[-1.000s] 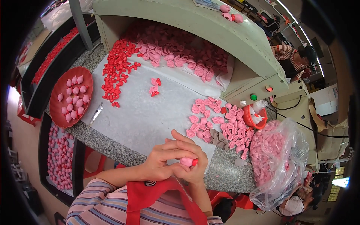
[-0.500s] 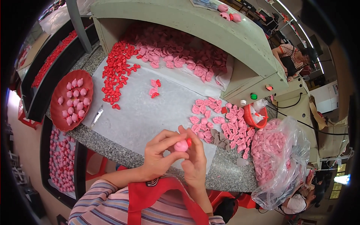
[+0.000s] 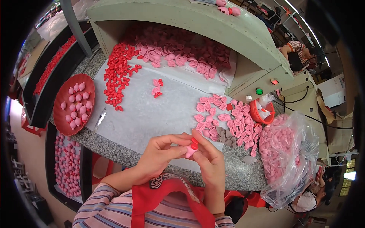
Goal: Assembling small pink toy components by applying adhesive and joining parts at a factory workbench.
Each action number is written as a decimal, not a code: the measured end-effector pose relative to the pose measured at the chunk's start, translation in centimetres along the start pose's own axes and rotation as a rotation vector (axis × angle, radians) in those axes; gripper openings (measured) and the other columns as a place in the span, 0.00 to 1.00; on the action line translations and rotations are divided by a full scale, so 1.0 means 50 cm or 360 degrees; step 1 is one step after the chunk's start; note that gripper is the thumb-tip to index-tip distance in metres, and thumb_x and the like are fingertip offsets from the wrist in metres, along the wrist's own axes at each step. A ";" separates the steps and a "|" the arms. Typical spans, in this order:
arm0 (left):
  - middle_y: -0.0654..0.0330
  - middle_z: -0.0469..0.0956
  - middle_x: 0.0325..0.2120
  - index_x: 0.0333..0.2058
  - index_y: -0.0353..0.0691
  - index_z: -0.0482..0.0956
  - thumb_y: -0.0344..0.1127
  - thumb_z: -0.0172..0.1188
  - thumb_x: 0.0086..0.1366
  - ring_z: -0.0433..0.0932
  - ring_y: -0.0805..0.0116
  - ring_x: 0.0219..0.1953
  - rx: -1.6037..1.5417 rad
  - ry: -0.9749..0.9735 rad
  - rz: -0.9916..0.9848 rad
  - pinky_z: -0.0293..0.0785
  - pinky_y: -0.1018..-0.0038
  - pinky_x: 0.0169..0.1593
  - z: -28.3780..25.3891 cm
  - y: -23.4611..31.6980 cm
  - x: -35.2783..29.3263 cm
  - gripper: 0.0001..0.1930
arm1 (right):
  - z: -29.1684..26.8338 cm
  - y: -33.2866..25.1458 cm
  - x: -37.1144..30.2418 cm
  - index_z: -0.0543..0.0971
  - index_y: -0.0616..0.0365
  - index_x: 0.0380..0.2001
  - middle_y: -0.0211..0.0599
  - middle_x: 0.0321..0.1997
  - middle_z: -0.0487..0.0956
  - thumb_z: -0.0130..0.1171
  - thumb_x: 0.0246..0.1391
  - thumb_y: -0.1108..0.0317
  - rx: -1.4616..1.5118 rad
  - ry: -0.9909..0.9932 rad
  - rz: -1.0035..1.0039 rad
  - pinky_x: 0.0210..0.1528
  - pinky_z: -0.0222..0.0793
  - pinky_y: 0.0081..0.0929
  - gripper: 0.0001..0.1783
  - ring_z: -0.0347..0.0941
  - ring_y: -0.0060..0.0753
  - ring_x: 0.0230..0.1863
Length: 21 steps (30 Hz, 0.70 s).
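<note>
Near the front edge of the white sheet, both my hands pinch one small, soft-looking pink piece (image 3: 190,152) with a red part (image 3: 194,144) at its upper end. My left hand (image 3: 159,154) has its thumb and forefinger on the pink side. Fingers of my right hand (image 3: 211,159) close round the other side, by the red part. My fingertips partly cover the piece. On the sheet ahead lie two pink-and-red pieces (image 3: 156,91). Loose pink cupped pieces (image 3: 243,121) spread to the right, and small red pieces (image 3: 114,83) form a heap at the left.
A red scalloped dish (image 3: 62,123) of pink pieces stands left, beside a metal tool (image 3: 100,118). Under the pale green housing (image 3: 182,19) lie more pink pieces. A red basket (image 3: 254,113) and a clear bag of pink pieces (image 3: 281,152) stand right. Other people sit beyond.
My hands have shifted slightly right and turned the pink piece, so its red part now points up. My right fingers have bent in round it. The whole view has shifted a little.
</note>
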<state>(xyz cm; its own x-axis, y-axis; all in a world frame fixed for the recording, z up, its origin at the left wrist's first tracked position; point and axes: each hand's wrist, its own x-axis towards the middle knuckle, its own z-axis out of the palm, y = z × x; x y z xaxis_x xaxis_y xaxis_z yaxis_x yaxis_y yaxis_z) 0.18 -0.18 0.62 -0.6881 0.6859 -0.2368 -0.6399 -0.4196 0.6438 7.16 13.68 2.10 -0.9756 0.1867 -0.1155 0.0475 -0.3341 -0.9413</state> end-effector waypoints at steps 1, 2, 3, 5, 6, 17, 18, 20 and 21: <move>0.53 0.72 0.44 0.36 0.31 0.76 0.20 0.54 0.56 0.72 0.68 0.44 0.0029 -0.0010 0.0004 0.73 0.73 0.45 -0.001 0.000 0.001 0.08 | -0.002 0.000 0.000 0.61 0.68 0.55 0.54 0.54 0.67 0.48 0.49 0.78 0.0004 -0.0001 0.0001 0.49 0.68 0.31 0.27 0.66 0.39 0.53; 0.53 0.72 0.43 0.36 0.31 0.75 0.20 0.54 0.56 0.73 0.68 0.42 0.0057 -0.0022 0.0008 0.73 0.73 0.45 -0.001 0.000 0.002 0.08 | -0.004 0.000 0.000 0.61 0.68 0.56 0.54 0.54 0.67 0.48 0.49 0.79 0.0017 -0.0022 0.0025 0.49 0.68 0.31 0.27 0.67 0.39 0.52; 0.53 0.72 0.43 0.36 0.31 0.75 0.20 0.54 0.56 0.73 0.68 0.42 0.0058 -0.0021 0.0008 0.73 0.73 0.45 -0.002 -0.001 0.002 0.08 | -0.007 0.000 0.000 0.61 0.68 0.56 0.53 0.53 0.68 0.49 0.49 0.79 0.0031 -0.0043 0.0049 0.49 0.68 0.30 0.28 0.67 0.38 0.52; 0.53 0.72 0.43 0.35 0.33 0.75 0.20 0.54 0.56 0.74 0.67 0.42 0.0146 -0.0060 0.0002 0.72 0.70 0.47 -0.003 -0.003 0.003 0.07 | -0.017 0.006 -0.002 0.61 0.66 0.56 0.50 0.54 0.67 0.46 0.49 0.82 0.0036 -0.0086 0.0042 0.51 0.66 0.28 0.28 0.67 0.35 0.52; 0.53 0.72 0.43 0.35 0.33 0.75 0.20 0.54 0.56 0.74 0.67 0.42 0.0146 -0.0059 0.0001 0.72 0.70 0.47 -0.003 -0.005 0.003 0.07 | -0.020 0.008 -0.004 0.60 0.64 0.57 0.47 0.54 0.67 0.44 0.50 0.85 0.0041 -0.0129 0.0035 0.52 0.64 0.26 0.28 0.66 0.31 0.53; 0.57 0.75 0.34 0.36 0.31 0.74 0.20 0.53 0.57 0.75 0.73 0.34 0.0221 -0.0033 0.0063 0.72 0.77 0.42 -0.001 -0.015 0.010 0.08 | -0.021 0.009 0.003 0.62 0.64 0.56 0.45 0.54 0.68 0.44 0.49 0.87 -0.0023 -0.0065 0.0099 0.50 0.65 0.21 0.28 0.68 0.27 0.50; 0.57 0.75 0.34 0.36 0.31 0.74 0.20 0.53 0.57 0.75 0.73 0.34 0.0222 -0.0031 0.0064 0.72 0.77 0.42 -0.003 -0.015 0.011 0.08 | -0.021 0.010 0.006 0.62 0.64 0.56 0.44 0.54 0.68 0.43 0.49 0.87 -0.0023 -0.0066 0.0105 0.49 0.65 0.20 0.28 0.68 0.26 0.50; 0.57 0.75 0.33 0.37 0.31 0.74 0.20 0.53 0.56 0.75 0.73 0.35 0.0248 -0.0022 0.0093 0.72 0.78 0.42 -0.005 -0.015 0.012 0.09 | -0.017 0.012 0.009 0.62 0.63 0.56 0.44 0.54 0.68 0.43 0.49 0.87 -0.0014 -0.0061 0.0114 0.48 0.65 0.20 0.28 0.68 0.25 0.49; 0.57 0.75 0.33 0.37 0.31 0.74 0.20 0.53 0.56 0.75 0.73 0.35 0.0248 -0.0020 0.0095 0.72 0.78 0.42 -0.007 -0.014 0.012 0.09 | -0.015 0.012 0.010 0.62 0.63 0.56 0.44 0.54 0.68 0.43 0.49 0.87 -0.0005 -0.0053 0.0122 0.47 0.65 0.20 0.28 0.68 0.24 0.48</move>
<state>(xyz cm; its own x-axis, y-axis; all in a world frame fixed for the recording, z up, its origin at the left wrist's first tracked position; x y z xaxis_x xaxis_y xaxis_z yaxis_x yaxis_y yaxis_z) 0.11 0.30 -0.21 -0.7184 0.6702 -0.1863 -0.5363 -0.3632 0.7619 6.84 14.28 1.23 -0.9757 0.1296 -0.1767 0.1231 -0.3431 -0.9312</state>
